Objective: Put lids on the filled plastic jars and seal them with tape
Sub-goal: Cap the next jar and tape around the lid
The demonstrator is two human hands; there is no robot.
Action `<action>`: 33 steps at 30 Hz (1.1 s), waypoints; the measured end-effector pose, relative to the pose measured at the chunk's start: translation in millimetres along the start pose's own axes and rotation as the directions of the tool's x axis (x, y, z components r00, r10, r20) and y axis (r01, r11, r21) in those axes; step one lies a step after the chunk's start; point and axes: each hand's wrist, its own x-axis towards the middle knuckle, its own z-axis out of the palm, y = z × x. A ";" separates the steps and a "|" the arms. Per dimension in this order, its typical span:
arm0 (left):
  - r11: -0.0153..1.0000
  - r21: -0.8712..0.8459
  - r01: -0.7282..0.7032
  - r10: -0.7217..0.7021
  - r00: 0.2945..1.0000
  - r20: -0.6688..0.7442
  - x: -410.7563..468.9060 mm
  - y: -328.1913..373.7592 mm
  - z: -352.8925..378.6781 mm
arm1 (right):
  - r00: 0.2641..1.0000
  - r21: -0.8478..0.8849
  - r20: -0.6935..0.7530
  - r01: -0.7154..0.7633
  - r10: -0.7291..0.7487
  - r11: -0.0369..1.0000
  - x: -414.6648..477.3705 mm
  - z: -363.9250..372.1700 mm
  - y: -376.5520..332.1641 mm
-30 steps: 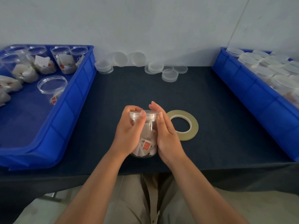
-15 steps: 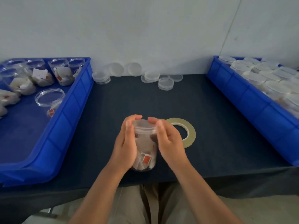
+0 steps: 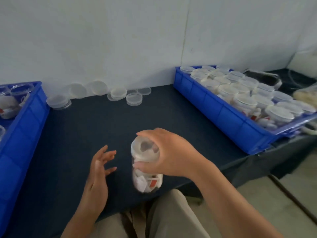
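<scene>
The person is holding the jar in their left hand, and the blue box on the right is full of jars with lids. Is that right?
Not quite. The head view shows the right hand gripping the jar; the left hand is open beside it, holding nothing. The blue box on the right is indeed full of jars with lids.
</scene>
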 end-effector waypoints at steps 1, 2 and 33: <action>0.998 -0.051 0.026 -0.028 0.999 -0.042 4.0 -4.3 -2.1 | 0.998 -0.005 -0.059 -0.025 0.024 1.000 -3.3 -15.6 8.5; 0.993 -0.103 0.063 -0.071 0.995 -0.070 7.3 -7.7 -3.9 | 0.990 0.005 -0.130 -0.049 0.049 0.999 -5.6 -33.2 17.2; 0.972 0.234 0.018 -0.029 0.999 0.042 -2.9 -0.3 -3.6 | 0.809 -0.298 -0.225 -0.588 0.543 0.752 38.3 -187.0 282.2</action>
